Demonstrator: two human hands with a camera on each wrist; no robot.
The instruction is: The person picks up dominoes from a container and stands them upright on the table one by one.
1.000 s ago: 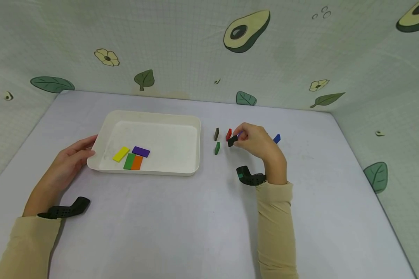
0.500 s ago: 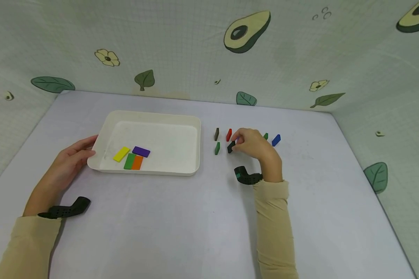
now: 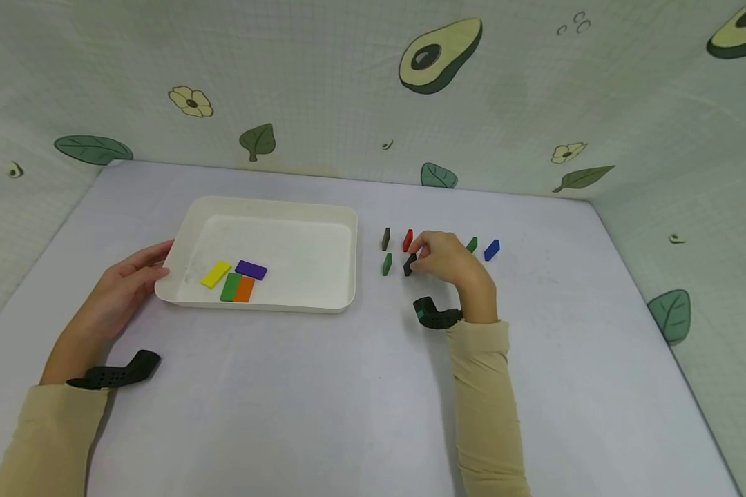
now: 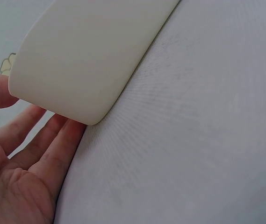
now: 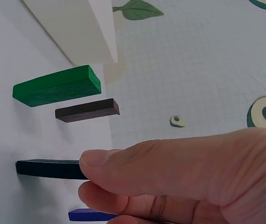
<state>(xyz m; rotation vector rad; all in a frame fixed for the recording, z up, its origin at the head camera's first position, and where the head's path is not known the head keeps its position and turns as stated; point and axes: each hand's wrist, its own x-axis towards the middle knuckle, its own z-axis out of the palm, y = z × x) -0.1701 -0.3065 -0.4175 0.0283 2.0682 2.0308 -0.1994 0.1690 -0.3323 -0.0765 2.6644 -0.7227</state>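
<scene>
- Pale cloth (image 3: 323,69) printed with avocados, flowers and leaves rises behind the white bench (image 3: 323,400), as the head camera shows it.
- From that same view, I see a white tray (image 3: 304,255) on the bench's left part. Toward its near left corner lie a yellow tile (image 3: 215,274), a purple tile (image 3: 251,270), and a green tile (image 3: 231,287) side by side with an orange tile (image 3: 244,290).
- At the tray's left end rests the left hand (image 3: 121,290), fingers loosely straight.
- Right of the tray, the right hand (image 3: 446,257) pinches a black block (image 3: 408,267), just in front of a red block (image 3: 407,240). Toward the tray stand a brown block (image 3: 385,239) and a near green block (image 3: 387,264); beyond the hand, a second green block (image 3: 472,244) and a blue block (image 3: 492,250).
- Left wrist view: fingertips reach the tray's end, the thumb by its rim.
- Right wrist view: thumb and finger grip one end of the black block, near green and brown blocks apart from it; a blue-violet block (image 5: 89,215) shows partly behind the fingers. Whether the black block touches the bench, I cannot tell.
</scene>
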